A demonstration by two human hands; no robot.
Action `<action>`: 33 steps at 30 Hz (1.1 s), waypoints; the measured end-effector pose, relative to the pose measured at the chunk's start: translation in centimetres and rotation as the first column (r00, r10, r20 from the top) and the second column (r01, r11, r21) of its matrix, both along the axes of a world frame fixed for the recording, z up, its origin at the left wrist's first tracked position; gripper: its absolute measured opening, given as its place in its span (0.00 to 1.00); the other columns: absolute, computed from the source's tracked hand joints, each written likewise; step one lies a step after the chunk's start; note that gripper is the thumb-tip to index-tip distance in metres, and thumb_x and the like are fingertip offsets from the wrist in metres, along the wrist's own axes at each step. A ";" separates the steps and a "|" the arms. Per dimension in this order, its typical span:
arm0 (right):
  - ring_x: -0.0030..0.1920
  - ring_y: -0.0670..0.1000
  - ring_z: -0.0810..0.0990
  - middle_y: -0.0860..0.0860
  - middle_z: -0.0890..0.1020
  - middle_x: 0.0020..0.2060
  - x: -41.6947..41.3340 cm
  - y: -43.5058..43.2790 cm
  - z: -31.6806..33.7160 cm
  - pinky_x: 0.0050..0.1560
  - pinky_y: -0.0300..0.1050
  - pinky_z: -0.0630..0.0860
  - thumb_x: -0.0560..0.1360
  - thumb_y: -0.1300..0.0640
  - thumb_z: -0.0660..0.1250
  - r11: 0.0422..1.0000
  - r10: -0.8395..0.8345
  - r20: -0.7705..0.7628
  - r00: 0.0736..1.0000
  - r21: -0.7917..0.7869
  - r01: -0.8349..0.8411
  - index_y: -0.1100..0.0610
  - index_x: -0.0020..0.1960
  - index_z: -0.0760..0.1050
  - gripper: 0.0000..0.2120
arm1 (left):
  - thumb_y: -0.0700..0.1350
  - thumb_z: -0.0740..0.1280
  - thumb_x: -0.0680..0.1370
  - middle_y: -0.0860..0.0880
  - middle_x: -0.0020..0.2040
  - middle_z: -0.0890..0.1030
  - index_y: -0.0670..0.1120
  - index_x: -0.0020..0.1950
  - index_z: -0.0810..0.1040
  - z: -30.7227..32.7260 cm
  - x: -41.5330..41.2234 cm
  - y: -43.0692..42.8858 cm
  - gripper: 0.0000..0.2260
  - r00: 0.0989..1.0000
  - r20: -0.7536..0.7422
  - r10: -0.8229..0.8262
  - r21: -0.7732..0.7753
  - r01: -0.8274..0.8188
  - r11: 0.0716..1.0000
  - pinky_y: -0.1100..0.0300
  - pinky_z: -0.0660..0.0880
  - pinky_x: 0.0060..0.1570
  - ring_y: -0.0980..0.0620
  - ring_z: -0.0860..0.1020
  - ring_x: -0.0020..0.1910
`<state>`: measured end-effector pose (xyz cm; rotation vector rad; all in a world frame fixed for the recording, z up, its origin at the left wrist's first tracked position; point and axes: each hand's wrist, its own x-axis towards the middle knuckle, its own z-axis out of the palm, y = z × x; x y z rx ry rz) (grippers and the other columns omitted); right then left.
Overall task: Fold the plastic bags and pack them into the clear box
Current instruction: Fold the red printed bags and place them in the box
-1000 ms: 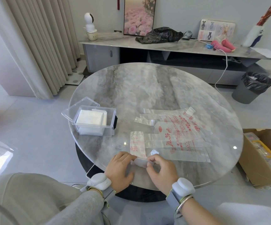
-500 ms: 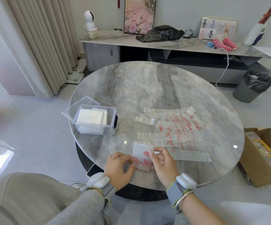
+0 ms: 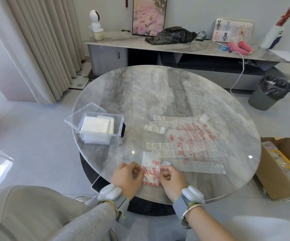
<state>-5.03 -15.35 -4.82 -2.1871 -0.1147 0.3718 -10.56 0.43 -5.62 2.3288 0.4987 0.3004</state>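
A single wide-angle view is taken from the person's head, aimed forward and down across the round marble table (image 3: 158,94), whose top is seen almost entire from its near edge. Closest to the lens, low in the middle, the left hand (image 3: 126,178) and right hand (image 3: 173,178) are seen pinching the folded plastic bag (image 3: 151,173). The clear box (image 3: 102,129) is held at middle distance on the left, and the sideboard (image 3: 175,47) against the far wall is caught along the top.

On table (image 3: 158,94): box (image 3: 99,142) at left, stack (image 3: 97,126) in it; loose bags (image 3: 189,138) right of centre; folded bag (image 3: 150,171) at near edge, between left hand (image 3: 126,178) and right hand (image 3: 173,178), both pinching it
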 end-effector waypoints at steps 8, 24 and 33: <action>0.34 0.43 0.79 0.45 0.82 0.34 0.4 0.3 -0.3 0.37 0.38 0.73 0.73 0.56 0.71 1.000 -0.009 0.009 1.000 -0.016 0.009 0.48 0.56 0.72 0.14 | 0.57 0.65 0.75 0.55 0.52 0.76 0.51 0.54 0.74 -0.8 0.4 1.1 0.13 0.995 0.059 -0.076 0.268 0.057 0.962 0.63 0.70 0.46 0.54 0.74 0.50; 0.47 0.48 0.77 0.46 0.75 0.48 -1.0 -0.8 1.4 0.37 0.40 0.75 0.65 0.46 0.75 0.781 0.560 0.538 0.630 -0.596 -0.185 0.50 0.52 0.76 0.19 | 0.51 0.51 0.82 0.49 0.77 0.61 0.45 0.77 0.63 -4.0 0.7 1.8 0.24 0.869 -0.144 -0.473 0.546 0.469 0.695 0.49 0.55 0.71 0.51 0.60 0.77; 0.46 0.50 0.82 0.49 0.84 0.46 -0.6 -0.9 -1.4 0.38 0.42 0.77 0.66 0.56 0.71 0.704 0.705 0.656 0.267 -0.693 -0.156 0.56 0.46 0.84 0.09 | 0.51 0.52 0.81 0.49 0.76 0.66 0.45 0.75 0.67 -3.5 0.8 1.8 0.24 0.873 -0.129 -0.470 0.497 0.467 0.731 0.50 0.55 0.72 0.50 0.63 0.75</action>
